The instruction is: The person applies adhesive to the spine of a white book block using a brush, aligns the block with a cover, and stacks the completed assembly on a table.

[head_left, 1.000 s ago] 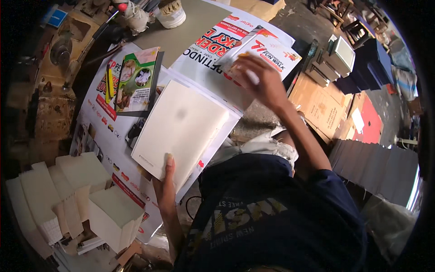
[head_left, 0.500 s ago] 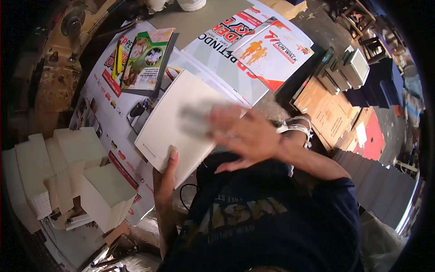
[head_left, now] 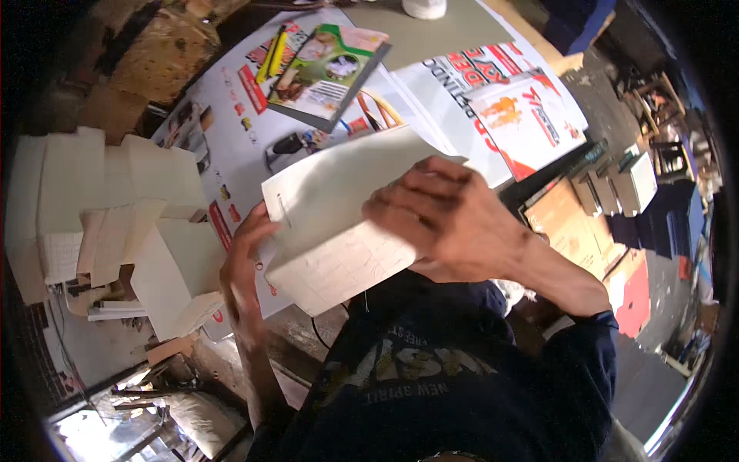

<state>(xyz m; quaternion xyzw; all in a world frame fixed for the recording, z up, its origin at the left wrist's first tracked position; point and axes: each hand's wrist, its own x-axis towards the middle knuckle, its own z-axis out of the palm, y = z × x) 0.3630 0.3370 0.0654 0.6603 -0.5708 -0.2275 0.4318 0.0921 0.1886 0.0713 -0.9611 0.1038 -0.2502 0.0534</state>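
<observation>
A thick, unbound book block (head_left: 339, 173) with a plain cream outer sheet is tilted in front of me. Its near edge faces up toward me and shows rows of folded sections with stitching. My left hand (head_left: 248, 242) grips it at the left end, thumb by a small staple-like mark near the corner. At the right end, my right hand (head_left: 454, 219) is closed over the block with its fingers bent, slightly blurred. Part of the right end is hidden under that hand. A loose thread hangs below the block.
Printed poster sheets (head_left: 231, 142) cover the table, with a green-pictured booklet (head_left: 331, 65) and a yellow cutter (head_left: 272, 55) on them. Stacks of cream book blocks (head_left: 177, 266) stand at left. A white container (head_left: 424, 8) is at the far edge; cardboard (head_left: 566, 219) lies at right.
The block has turned from lying with its cover toward me to showing its stitched edge. My right hand has gone from sweeping over the cover to its right end. The view has shifted.
</observation>
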